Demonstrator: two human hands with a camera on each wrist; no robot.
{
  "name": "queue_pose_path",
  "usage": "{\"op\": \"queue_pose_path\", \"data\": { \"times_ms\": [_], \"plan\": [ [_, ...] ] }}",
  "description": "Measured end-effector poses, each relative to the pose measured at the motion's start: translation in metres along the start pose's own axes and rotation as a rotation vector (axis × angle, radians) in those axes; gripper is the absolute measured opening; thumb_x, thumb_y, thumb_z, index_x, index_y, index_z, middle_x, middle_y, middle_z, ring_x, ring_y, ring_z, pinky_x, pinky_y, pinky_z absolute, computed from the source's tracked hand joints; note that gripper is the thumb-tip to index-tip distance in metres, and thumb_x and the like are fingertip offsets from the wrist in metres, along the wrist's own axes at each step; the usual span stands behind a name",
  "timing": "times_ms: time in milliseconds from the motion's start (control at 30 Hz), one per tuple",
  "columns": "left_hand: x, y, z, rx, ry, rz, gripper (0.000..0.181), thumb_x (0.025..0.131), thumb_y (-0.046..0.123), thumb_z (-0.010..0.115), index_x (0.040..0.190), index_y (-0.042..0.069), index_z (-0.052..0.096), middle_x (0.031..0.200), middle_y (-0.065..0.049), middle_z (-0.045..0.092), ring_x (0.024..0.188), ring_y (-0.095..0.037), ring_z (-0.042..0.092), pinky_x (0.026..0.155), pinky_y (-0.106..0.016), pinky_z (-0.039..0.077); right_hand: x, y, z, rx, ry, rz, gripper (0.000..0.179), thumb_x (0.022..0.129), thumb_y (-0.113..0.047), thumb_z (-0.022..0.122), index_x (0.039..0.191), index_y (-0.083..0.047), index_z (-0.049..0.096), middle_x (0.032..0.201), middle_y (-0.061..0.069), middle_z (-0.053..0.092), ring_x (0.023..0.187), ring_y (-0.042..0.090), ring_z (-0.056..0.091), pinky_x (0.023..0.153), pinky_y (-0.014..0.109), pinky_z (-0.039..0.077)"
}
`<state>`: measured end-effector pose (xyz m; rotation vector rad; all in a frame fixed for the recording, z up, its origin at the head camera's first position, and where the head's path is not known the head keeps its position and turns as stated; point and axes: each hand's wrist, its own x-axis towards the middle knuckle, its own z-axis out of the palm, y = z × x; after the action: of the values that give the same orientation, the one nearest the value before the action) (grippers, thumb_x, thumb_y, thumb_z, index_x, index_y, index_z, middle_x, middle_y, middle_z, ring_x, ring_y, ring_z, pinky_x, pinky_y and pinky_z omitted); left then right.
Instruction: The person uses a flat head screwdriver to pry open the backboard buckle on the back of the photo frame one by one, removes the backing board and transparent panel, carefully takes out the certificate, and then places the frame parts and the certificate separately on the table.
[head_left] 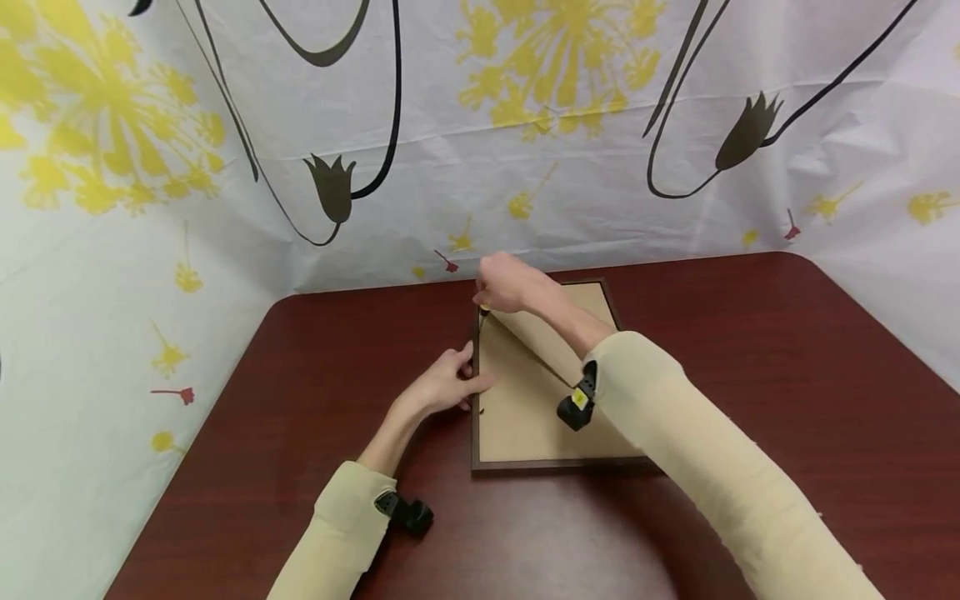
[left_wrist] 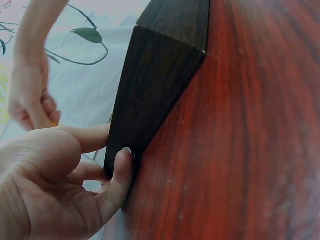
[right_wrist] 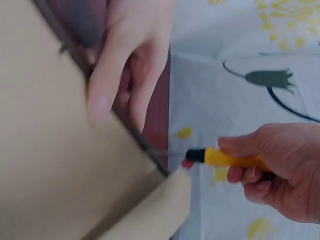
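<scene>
A dark brown picture frame (head_left: 558,465) lies on the table with its tan backing board (head_left: 525,425) facing up. My left hand (head_left: 446,382) grips the frame's left side, thumb on top and fingers against the outer edge and underneath. In my right hand (right_wrist: 285,167) is a screwdriver (right_wrist: 227,158) with a yellow and black handle. Its thin shaft reaches the frame's inner edge near the far left corner. A flap of the board (right_wrist: 160,207) stands slightly raised beside that corner.
The dark red wooden table (head_left: 360,350) extends around the frame on all sides. Behind it hangs a white flower-patterned sheet (head_left: 420,208). Black wrist cameras (head_left: 411,517) are strapped to both wrists.
</scene>
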<state>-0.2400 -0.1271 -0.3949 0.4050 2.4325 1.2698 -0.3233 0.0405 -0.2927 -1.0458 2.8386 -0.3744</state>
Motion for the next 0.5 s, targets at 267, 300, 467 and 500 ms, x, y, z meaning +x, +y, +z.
{"op": "queue_pose_path", "data": {
  "times_ms": [267, 300, 467, 500],
  "plan": [
    [-0.001, 0.001, 0.0, -0.008, 0.022, -0.002, 0.079, 0.101, 0.021, 0.065, 0.159, 0.0, 0.016, 0.1, -0.014, 0.04, 0.056, -0.019, 0.058, 0.063, -0.032, 0.056, -0.027, 0.036, 0.014, 0.122, 0.103, -0.001, 0.019, 0.098, -0.019, 0.069, 0.097, -0.002, 0.078, 0.093, 0.01, 0.075, 0.074, 0.02, 0.068, 0.074, 0.037, 0.055],
    [-0.001, 0.0, 0.0, -0.007, 0.018, 0.0, 0.078, 0.101, 0.021, 0.065, 0.16, 0.0, 0.018, 0.1, -0.014, 0.04, 0.057, -0.019, 0.058, 0.062, -0.033, 0.057, -0.03, 0.041, 0.017, 0.136, 0.117, -0.003, 0.019, 0.098, -0.019, 0.069, 0.097, -0.002, 0.078, 0.091, 0.009, 0.074, 0.072, 0.018, 0.067, 0.072, 0.036, 0.055],
    [0.002, 0.0, 0.004, 0.005, 0.009, 0.0, 0.072, 0.103, 0.024, 0.062, 0.158, -0.001, 0.023, 0.102, -0.013, 0.037, 0.063, -0.019, 0.057, 0.062, -0.033, 0.057, -0.046, 0.061, 0.025, 0.214, 0.187, 0.002, 0.018, 0.098, -0.018, 0.068, 0.097, -0.003, 0.077, 0.083, 0.006, 0.073, 0.062, 0.013, 0.061, 0.063, 0.032, 0.049],
    [0.002, 0.0, 0.005, 0.008, 0.009, -0.001, 0.07, 0.103, 0.024, 0.062, 0.157, -0.001, 0.026, 0.102, -0.013, 0.036, 0.064, -0.019, 0.057, 0.062, -0.033, 0.057, -0.05, 0.064, 0.025, 0.228, 0.194, 0.011, 0.019, 0.098, -0.019, 0.067, 0.097, -0.003, 0.077, 0.082, 0.006, 0.073, 0.062, 0.013, 0.061, 0.063, 0.032, 0.049]
  ]
}}
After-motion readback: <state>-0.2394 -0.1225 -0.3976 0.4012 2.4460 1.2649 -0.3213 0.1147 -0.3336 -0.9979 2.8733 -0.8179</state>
